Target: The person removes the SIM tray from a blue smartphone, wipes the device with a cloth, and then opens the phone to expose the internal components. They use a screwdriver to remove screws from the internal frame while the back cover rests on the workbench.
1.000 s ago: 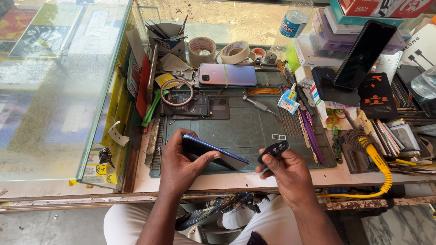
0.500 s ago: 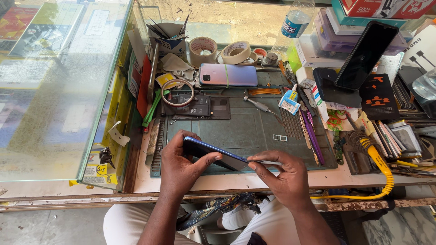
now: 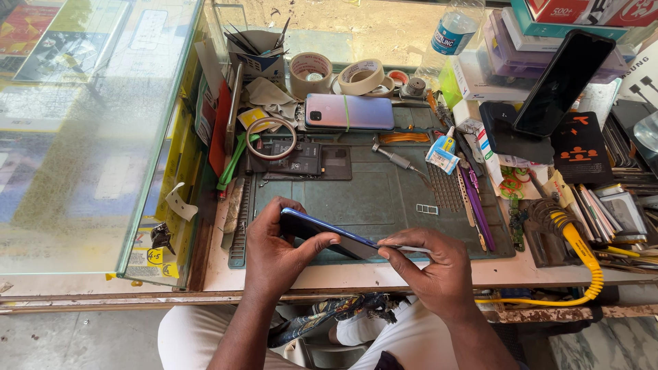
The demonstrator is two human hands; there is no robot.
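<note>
- The left hand point(image 3: 274, 250) is wrapped around one end of a dark blue phone point(image 3: 327, 234), thumb lying across its near edge and the other fingers curled behind it, so the phone is held tilted on its edge above the green work mat point(image 3: 384, 199).
- The right hand point(image 3: 432, 264) pinches a thin metal tool point(image 3: 410, 249) between thumb and forefinger, fingers drawn close together; the tool's tip meets the phone's other end, right at the fingertips.
- Just past the right fingers, a small white tray piece point(image 3: 427, 209) lies on the mat.
- Farther beyond both hands, a pink-and-blue phone point(image 3: 349, 112) lies flat, with rolls of tape point(image 3: 361, 76) behind it.
- Beyond the left fingers sit a loose ring of tape point(image 3: 271, 138) and a black phone part point(image 3: 301, 157).
- Off to the right of the right hand, a yellow cable point(image 3: 582, 253) curves along the bench edge, and a black phone point(image 3: 563, 82) leans upright on a stand.
</note>
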